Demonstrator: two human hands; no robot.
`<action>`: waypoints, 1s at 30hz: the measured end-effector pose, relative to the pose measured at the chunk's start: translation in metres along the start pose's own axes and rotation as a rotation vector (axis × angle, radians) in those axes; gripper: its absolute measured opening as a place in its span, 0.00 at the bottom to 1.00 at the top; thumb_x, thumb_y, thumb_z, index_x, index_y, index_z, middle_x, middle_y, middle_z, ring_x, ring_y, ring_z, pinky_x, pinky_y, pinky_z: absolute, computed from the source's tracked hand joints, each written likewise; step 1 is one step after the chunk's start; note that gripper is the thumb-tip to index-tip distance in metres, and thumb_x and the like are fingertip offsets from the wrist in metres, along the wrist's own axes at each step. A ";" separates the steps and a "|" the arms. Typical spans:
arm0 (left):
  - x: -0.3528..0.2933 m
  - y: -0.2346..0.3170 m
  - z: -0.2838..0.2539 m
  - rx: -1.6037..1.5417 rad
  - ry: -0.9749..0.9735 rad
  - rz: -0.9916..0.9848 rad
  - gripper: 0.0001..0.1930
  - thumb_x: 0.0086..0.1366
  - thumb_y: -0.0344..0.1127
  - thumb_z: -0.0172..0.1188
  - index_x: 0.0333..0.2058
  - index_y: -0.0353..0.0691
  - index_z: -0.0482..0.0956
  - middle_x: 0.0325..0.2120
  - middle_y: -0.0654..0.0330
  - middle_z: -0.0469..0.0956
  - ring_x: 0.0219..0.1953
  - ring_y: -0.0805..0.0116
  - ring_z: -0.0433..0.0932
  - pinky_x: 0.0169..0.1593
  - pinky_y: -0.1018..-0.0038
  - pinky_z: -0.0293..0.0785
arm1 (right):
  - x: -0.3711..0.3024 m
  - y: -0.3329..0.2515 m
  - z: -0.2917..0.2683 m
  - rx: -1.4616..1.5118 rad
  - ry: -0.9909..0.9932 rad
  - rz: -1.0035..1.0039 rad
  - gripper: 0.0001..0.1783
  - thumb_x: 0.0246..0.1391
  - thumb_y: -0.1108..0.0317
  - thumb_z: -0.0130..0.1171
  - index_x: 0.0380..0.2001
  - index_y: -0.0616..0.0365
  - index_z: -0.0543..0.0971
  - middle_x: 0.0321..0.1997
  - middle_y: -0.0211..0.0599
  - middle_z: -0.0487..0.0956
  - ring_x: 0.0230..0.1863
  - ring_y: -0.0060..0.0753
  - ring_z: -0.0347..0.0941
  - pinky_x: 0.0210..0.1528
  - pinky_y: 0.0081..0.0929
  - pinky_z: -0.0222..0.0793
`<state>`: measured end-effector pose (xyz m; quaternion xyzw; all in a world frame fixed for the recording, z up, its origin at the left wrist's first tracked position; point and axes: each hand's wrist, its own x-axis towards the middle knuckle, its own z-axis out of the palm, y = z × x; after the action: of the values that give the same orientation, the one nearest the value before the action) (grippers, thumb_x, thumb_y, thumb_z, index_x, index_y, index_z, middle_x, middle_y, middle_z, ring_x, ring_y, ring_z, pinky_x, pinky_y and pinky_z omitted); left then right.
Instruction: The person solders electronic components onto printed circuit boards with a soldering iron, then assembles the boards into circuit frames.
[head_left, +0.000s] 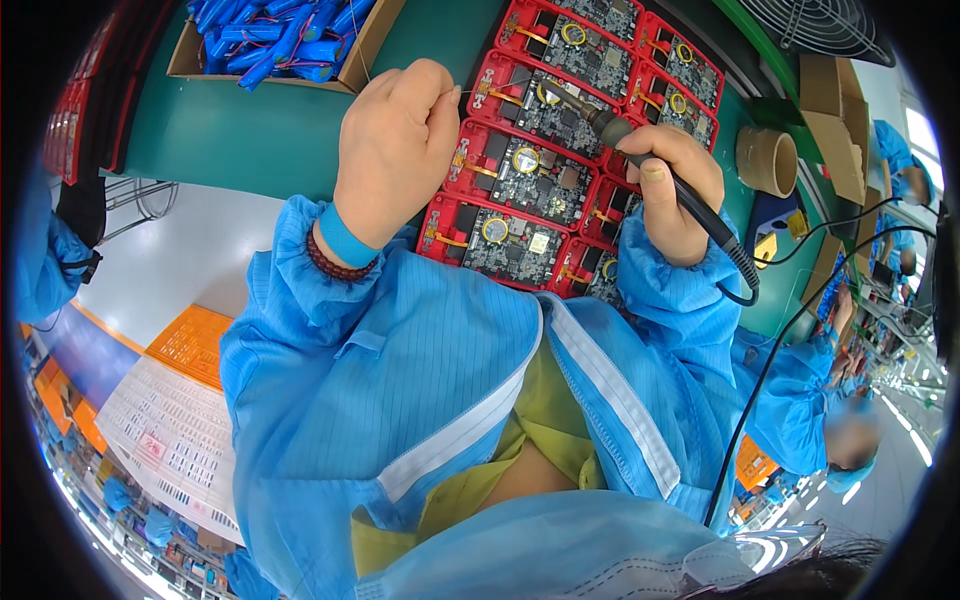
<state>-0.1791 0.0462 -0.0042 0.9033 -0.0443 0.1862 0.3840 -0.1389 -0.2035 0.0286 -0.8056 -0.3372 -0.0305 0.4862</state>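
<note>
My left hand (400,145) is closed in a pinch on a thin solder wire (492,89), which runs right toward a circuit board (565,118). In my right hand (678,185) is a soldering iron (612,128) with a black cable, held like a pen. Its metal tip points up and left, close to a yellow-rimmed round coin cell on that board; whether it touches is too small to tell. The boards sit in red plastic housings (478,150) set side by side in rows, each with a black part and an orange flat cable.
A cardboard box (350,72) of blue wrapped battery packs stands at the far left on the green table (240,145). To the right are a brown cardboard ring (766,160), a blue-and-yellow stand (775,225) and cardboard boxes (835,120). Co-workers in blue sit at right.
</note>
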 end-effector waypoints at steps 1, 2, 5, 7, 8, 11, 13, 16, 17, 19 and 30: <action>0.001 0.001 0.000 0.013 -0.004 -0.001 0.03 0.56 0.26 0.56 0.26 0.37 0.70 0.20 0.53 0.72 0.26 0.51 0.72 0.29 0.59 0.68 | 0.000 -0.002 -0.003 0.001 0.001 0.012 0.10 0.52 0.65 0.55 0.32 0.62 0.77 0.25 0.39 0.77 0.24 0.36 0.73 0.29 0.30 0.67; 0.002 0.003 -0.002 0.008 0.005 0.008 0.03 0.56 0.26 0.56 0.26 0.37 0.70 0.20 0.53 0.72 0.26 0.51 0.72 0.29 0.59 0.68 | -0.001 -0.004 -0.006 -0.002 -0.001 0.033 0.10 0.52 0.65 0.55 0.32 0.63 0.77 0.25 0.39 0.77 0.24 0.36 0.73 0.29 0.30 0.67; 0.008 0.009 -0.005 0.017 0.012 0.034 0.03 0.56 0.27 0.56 0.26 0.37 0.70 0.20 0.52 0.72 0.26 0.50 0.72 0.30 0.59 0.68 | -0.001 -0.012 -0.019 0.090 0.153 0.068 0.15 0.55 0.61 0.53 0.32 0.64 0.77 0.28 0.38 0.77 0.25 0.25 0.72 0.27 0.22 0.66; 0.017 0.012 -0.005 0.014 0.028 0.034 0.03 0.57 0.27 0.55 0.27 0.37 0.70 0.21 0.51 0.72 0.27 0.50 0.72 0.30 0.58 0.68 | 0.005 -0.011 -0.027 0.093 0.206 0.041 0.16 0.57 0.59 0.52 0.32 0.64 0.77 0.27 0.35 0.77 0.24 0.21 0.71 0.27 0.19 0.65; 0.023 0.014 -0.003 0.016 0.039 0.044 0.03 0.57 0.27 0.55 0.27 0.37 0.70 0.21 0.51 0.72 0.27 0.50 0.72 0.30 0.58 0.68 | 0.009 -0.009 -0.030 0.068 0.226 0.032 0.16 0.57 0.59 0.51 0.32 0.65 0.77 0.27 0.35 0.77 0.24 0.21 0.70 0.27 0.19 0.65; 0.043 0.012 0.006 0.007 0.067 0.026 0.04 0.57 0.29 0.55 0.27 0.37 0.70 0.21 0.50 0.73 0.27 0.48 0.73 0.30 0.57 0.68 | 0.018 0.000 -0.026 0.104 0.231 0.085 0.14 0.57 0.63 0.52 0.34 0.65 0.77 0.26 0.34 0.76 0.24 0.19 0.70 0.27 0.18 0.64; 0.053 0.008 0.014 0.005 0.070 0.041 0.04 0.60 0.27 0.54 0.28 0.34 0.70 0.20 0.51 0.70 0.22 0.55 0.70 0.27 0.66 0.66 | 0.026 0.009 -0.023 0.095 0.205 0.071 0.12 0.56 0.65 0.52 0.34 0.65 0.77 0.25 0.33 0.75 0.25 0.19 0.69 0.27 0.18 0.64; 0.061 0.002 0.024 -0.005 0.063 0.059 0.04 0.59 0.28 0.54 0.27 0.34 0.69 0.21 0.49 0.72 0.24 0.51 0.72 0.28 0.64 0.67 | 0.031 0.020 -0.017 0.078 0.180 0.086 0.11 0.56 0.66 0.53 0.34 0.64 0.77 0.25 0.34 0.76 0.25 0.21 0.70 0.28 0.20 0.65; 0.061 0.001 0.026 -0.004 0.066 0.062 0.04 0.59 0.28 0.54 0.27 0.34 0.69 0.21 0.49 0.72 0.24 0.51 0.72 0.28 0.64 0.67 | 0.032 0.022 -0.016 0.045 0.182 0.070 0.11 0.56 0.66 0.53 0.34 0.64 0.78 0.26 0.34 0.76 0.26 0.23 0.70 0.29 0.21 0.65; 0.061 -0.002 0.030 0.002 0.047 0.030 0.05 0.59 0.28 0.53 0.27 0.34 0.69 0.22 0.48 0.73 0.26 0.48 0.73 0.29 0.62 0.68 | 0.032 0.025 -0.014 0.007 0.189 0.086 0.10 0.56 0.66 0.53 0.34 0.62 0.78 0.27 0.37 0.77 0.28 0.28 0.72 0.31 0.24 0.67; 0.062 -0.008 0.033 -0.011 0.045 0.015 0.04 0.59 0.29 0.53 0.27 0.35 0.70 0.22 0.47 0.73 0.27 0.47 0.73 0.30 0.59 0.68 | 0.034 0.033 -0.008 0.015 0.145 0.103 0.10 0.56 0.67 0.54 0.34 0.63 0.78 0.28 0.37 0.78 0.27 0.26 0.72 0.31 0.23 0.67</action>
<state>-0.1101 0.0326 -0.0078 0.8963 -0.0436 0.2091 0.3885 -0.0913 -0.2022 0.0210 -0.8138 -0.2595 -0.0611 0.5164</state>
